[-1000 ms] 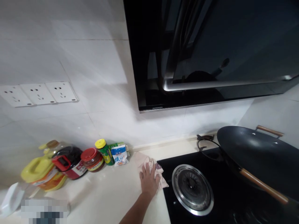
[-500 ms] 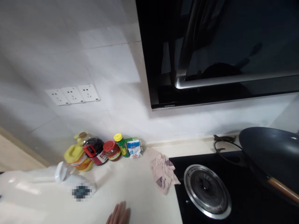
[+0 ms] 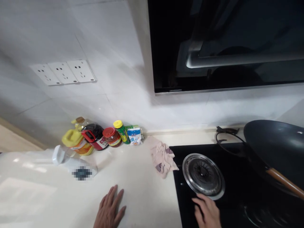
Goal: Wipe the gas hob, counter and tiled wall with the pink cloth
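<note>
My left hand [image 3: 110, 207] lies flat on the white countertop [image 3: 142, 196], fingers spread and holding nothing. Over the front of the black stove top [image 3: 237, 190] is my right hand [image 3: 207, 210], its fingers apart and slightly bent, with nothing visible in them. Its fingertips are by the near edge of the round burner [image 3: 203, 175]; whether they touch cannot be made out. A pinkish cloth [image 3: 163, 158] lies crumpled on the counter beside the stove's left edge.
A dark wok [image 3: 277, 145] with a wooden handle [image 3: 285, 182] sits at the right. Against the wall stand a yellow jug [image 3: 76, 142], a dark bottle [image 3: 96, 137], a red-lidded jar [image 3: 112, 137], a yellow-capped bottle [image 3: 121, 131] and a packet [image 3: 134, 136]. A range hood [image 3: 225, 47] hangs above.
My right hand has come into view over the stove. More of my left hand shows now, with its fingers wider apart. The whole scene has shifted upward in view.
</note>
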`<action>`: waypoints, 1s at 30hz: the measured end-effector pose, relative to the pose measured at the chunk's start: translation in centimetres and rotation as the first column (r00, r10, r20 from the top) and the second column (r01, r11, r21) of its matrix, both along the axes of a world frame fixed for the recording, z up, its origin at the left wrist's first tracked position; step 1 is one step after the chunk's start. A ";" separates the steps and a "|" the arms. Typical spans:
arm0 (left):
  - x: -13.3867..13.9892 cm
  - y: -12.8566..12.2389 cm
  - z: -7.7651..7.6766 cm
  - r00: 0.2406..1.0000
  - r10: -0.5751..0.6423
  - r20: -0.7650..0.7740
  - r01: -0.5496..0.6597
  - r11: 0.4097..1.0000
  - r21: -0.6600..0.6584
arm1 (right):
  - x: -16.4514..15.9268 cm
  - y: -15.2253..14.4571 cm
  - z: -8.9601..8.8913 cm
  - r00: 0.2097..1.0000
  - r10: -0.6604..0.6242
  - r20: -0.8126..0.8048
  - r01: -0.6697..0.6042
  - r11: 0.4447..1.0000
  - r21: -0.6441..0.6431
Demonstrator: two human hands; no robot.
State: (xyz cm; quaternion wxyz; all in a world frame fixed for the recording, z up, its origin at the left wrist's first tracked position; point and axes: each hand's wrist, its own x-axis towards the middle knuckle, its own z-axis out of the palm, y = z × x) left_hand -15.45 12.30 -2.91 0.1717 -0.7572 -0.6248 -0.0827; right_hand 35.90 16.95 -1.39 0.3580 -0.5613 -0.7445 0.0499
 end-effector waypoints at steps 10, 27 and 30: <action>0.3 -0.1 0.2 1.000 0.016 0.016 -0.016 1.000 -0.017 | -13.4 16.2 5.8 0.999 -0.032 0.042 0.048 0.892 -0.450; 0.3 0.2 0.0 0.998 0.050 0.043 -0.047 0.997 -0.066 | -13.7 21.1 2.9 0.827 -0.262 -0.497 -0.083 0.818 -0.569; 0.4 0.2 0.1 0.998 0.056 0.042 -0.053 0.996 -0.074 | -13.9 20.4 3.8 0.760 -0.262 -0.595 -0.177 0.798 -0.577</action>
